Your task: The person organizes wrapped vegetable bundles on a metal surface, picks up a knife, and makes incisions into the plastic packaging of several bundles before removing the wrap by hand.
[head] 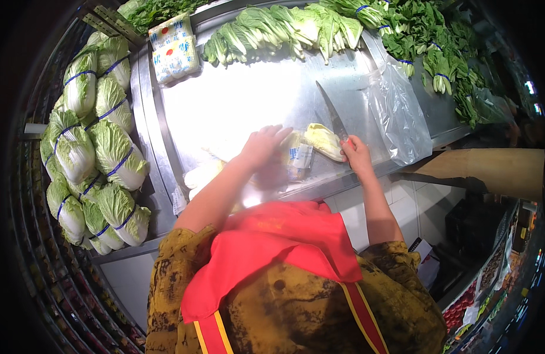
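My right hand (pixel 357 154) grips a knife by its red handle (pixel 350 142), and the long blade (pixel 333 110) points away from me over the steel counter. Beside the blade, touching or nearly touching my right fingers, lies a small yellow-white napa cabbage (pixel 323 140). My left hand (pixel 264 142) is palm down with the fingers stretched to the right, slightly blurred; what lies under it is hidden. Just right of it rests a printed plastic pack of baby cabbage (pixel 297 155) with a white label. More pale cabbages (pixel 204 175) sit left of my forearm, washed out by glare.
Napa cabbages (pixel 115 155) bound with blue ties are stacked at the left. Two printed vegetable packs (pixel 175 55) lie at the back left. Loose leafy greens (pixel 283 31) line the back edge. A clear plastic bag (pixel 398 115) and tied green bunches (pixel 440 66) are on the right.
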Demonstrator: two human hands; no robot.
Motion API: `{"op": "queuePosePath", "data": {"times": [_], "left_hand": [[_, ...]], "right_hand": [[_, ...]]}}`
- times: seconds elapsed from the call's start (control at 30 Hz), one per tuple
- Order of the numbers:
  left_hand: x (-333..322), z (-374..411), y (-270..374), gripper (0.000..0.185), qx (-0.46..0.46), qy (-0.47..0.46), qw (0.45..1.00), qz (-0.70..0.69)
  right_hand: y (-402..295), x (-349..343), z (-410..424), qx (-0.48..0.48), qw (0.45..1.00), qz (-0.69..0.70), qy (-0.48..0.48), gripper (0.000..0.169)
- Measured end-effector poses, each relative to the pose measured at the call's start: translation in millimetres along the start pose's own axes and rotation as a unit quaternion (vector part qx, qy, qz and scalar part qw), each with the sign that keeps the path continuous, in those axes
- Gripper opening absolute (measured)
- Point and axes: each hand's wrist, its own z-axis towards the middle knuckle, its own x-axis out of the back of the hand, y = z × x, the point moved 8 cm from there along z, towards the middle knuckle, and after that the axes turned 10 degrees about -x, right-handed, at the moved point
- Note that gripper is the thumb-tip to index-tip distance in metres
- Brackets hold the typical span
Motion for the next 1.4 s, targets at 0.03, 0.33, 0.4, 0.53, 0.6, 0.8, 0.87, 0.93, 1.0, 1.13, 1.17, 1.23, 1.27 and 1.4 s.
{"op": "queuePosePath", "data": {"times": [0.03,0.33,0.4,0.53,0.6,0.8,0.87,0.93,1.0,1.13,1.17,1.23,1.27,1.4], "left_hand": [[-9,6,5,0.059,-0.014,-0.074,0.997,0.018],[18,-59,-105,0.075,0.246,0.152,0.953,-0.094],[10,-61,-68,0.093,0.192,0.016,0.981,0.011],[3,-54,-51,0.100,0.172,-0.048,0.984,-0.007],[-1,-57,-45,0.088,0.157,-0.044,0.982,-0.094],[-33,-84,-29,0.086,0.209,0.027,0.913,-0.350],[-40,-89,-38,0.075,0.239,0.056,0.917,-0.313],[-19,-92,-31,0.072,0.272,0.120,0.880,-0.369],[-23,-100,-49,0.071,0.311,0.210,0.864,-0.336],[-47,-97,-102,0.074,0.326,0.295,0.799,-0.410],[-52,-93,-108,0.073,0.319,0.281,0.809,-0.407],[-38,-87,-103,0.073,0.308,0.249,0.827,-0.399],[-46,-85,-107,0.072,0.308,0.245,0.824,-0.408],[-33,-84,-98,0.073,0.323,0.231,0.821,-0.410]], "right_hand": [[0,-3,-16,-0.014,1.000,0.028,-0.005,0.025],[3,-25,-114,-0.031,0.992,-0.019,-0.121,0.030],[6,-32,-126,0.054,0.989,-0.071,-0.114,0.034],[-1,-43,-143,0.012,0.988,-0.078,-0.133,0.039],[-1,-39,-145,-0.010,0.990,-0.070,-0.121,0.039],[-1,-41,-134,0.069,0.990,-0.086,-0.093,0.038],[-8,-47,-134,0.077,0.985,-0.116,-0.100,0.037],[-22,-47,-139,0.070,0.980,-0.148,-0.111,0.039],[-31,-48,-143,0.083,0.973,-0.178,-0.118,0.041],[-36,-48,-147,0.179,0.945,-0.265,-0.073,0.042],[-37,-48,-149,0.213,0.931,-0.293,-0.052,0.042],[-37,-52,-150,0.212,0.926,-0.307,-0.060,0.044],[-38,-53,-149,0.211,0.924,-0.313,-0.065,0.044],[-45,-56,-149,0.250,0.915,-0.311,-0.065,0.046]]}}
